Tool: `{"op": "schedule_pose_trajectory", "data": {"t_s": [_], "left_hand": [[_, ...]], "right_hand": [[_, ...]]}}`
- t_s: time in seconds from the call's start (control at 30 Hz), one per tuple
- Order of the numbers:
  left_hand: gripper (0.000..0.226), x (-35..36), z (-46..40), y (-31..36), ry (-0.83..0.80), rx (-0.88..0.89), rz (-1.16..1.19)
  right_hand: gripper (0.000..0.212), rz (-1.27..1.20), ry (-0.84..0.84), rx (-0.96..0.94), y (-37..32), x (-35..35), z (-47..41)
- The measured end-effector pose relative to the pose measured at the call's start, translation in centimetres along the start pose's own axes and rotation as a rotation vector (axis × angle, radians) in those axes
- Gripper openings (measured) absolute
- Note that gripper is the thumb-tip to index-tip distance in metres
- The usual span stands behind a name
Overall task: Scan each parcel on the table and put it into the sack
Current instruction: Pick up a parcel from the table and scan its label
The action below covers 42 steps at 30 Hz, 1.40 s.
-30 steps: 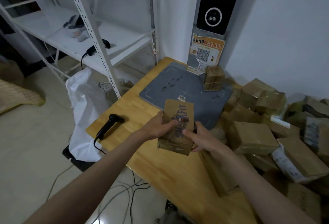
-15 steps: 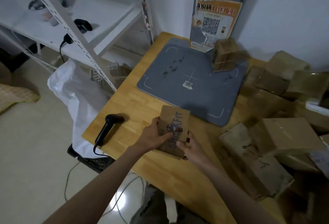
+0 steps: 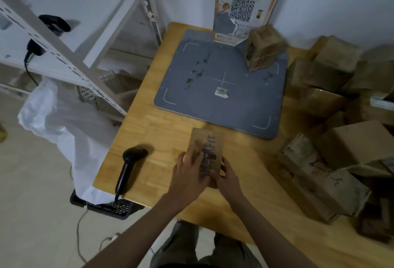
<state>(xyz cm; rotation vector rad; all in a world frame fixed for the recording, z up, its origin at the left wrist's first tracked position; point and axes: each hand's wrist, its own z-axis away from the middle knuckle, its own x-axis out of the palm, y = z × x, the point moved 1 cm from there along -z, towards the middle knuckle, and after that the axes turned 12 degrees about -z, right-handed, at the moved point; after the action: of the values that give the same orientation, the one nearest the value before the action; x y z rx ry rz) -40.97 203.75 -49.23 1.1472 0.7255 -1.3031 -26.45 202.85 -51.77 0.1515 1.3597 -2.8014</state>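
Cardboard parcel in hand: brown box with blue lettering down its face, sitting low over the wooden table, just in front of the grey mat's near edge; can't tell if it's actually touching the tabletop.
Left hand: left hand is wrapping its fingers over the left side and top of that box, so it's gripping it.
Right hand: right hand is pinching the box's lower right corner, thumb on the face, fingers curling round the edge.
Scanner: black handheld scanner is lying on the table left of the hands, head pointing away from the person, cord dropping off the near edge.
Sack: white sack is standing on the floor right against the table's left side, mouth looking open, partly under the white shelf rack.
Grey mat: grey mat with white corner marks is taking up the far half of the table, one taped box sitting on its far right corner.
Parcel pile: heap of brown boxes is crowding the table's right side.
Poster: orange QR poster is standing behind the mat.
Motion blur: pretty smeary around the fingers, so finer detail isn't readable.
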Motion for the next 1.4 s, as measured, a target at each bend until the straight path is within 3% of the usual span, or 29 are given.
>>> {"op": "schedule_pose_trajectory", "data": {"t_s": [0.07, 0.17, 0.33, 0.4, 0.47, 0.57, 0.67, 0.83, 1.03, 1.1, 1.3, 1.4], "left_hand": [[0.082, -0.1, 0.0, 0.2, -0.028, 0.003, -0.053], [0.101, -0.8, -0.4, -1.0, -0.064, -0.056, 0.125], [0.118, -2.3, -1.5, -6.8, -0.145, -0.168, 0.42], [0.11, -2.2, -1.3, -9.1, -0.185, -0.147, 0.58], [0.103, -1.8, -0.7, -10.7, -0.216, -0.113, 0.668], [0.102, -1.6, 0.4, -10.4, -0.19, -0.067, 0.695], [0.102, -1.3, 0.5, -8.1, -0.119, 0.008, 0.697], [0.121, -0.4, -0.4, -3.2, -0.23, 0.003, 0.618], [0.125, -1.2, -1.5, -4.2, -0.275, -0.082, 0.611], [0.121, -1.8, -1.6, -5.4, -0.308, -0.137, 0.625], [0.1, -1.5, -0.9, -7.7, -0.315, -0.161, 0.796], [0.073, -0.9, -0.7, -8.0, -0.256, -0.201, 0.899]], "right_hand": [[0.046, -0.107, 0.03, 0.028, 0.1, 0.2, 0.1], [0.032, -0.187, 0.076, 0.013, 0.0, 1.4, 0.9], [0.042, -0.008, 0.127, -0.139, -1.8, 4.6, 1.5], [0.062, -0.039, 0.068, 0.031, -2.8, 5.1, 0.7], [0.065, -0.238, -0.067, 0.239, -3.6, 5.6, 0.2], [0.042, -0.218, -0.152, 0.183, -3.5, 5.5, 0.9], [0.042, -0.252, -0.093, 0.089, -1.8, 4.3, 2.4], [0.04, -0.265, 0.076, 0.012, -0.3, 1.9, 4.2], [0.045, 0.039, 0.046, -0.216, -0.9, 1.3, 4.2], [0.056, 0.234, 0.005, -0.298, -0.4, 1.5, 3.8], [0.08, 0.56, -0.041, -0.371, -0.3, 2.8, 3.3], [0.081, 0.641, -0.06, -0.337, -1.0, 3.3, 2.7]]}}
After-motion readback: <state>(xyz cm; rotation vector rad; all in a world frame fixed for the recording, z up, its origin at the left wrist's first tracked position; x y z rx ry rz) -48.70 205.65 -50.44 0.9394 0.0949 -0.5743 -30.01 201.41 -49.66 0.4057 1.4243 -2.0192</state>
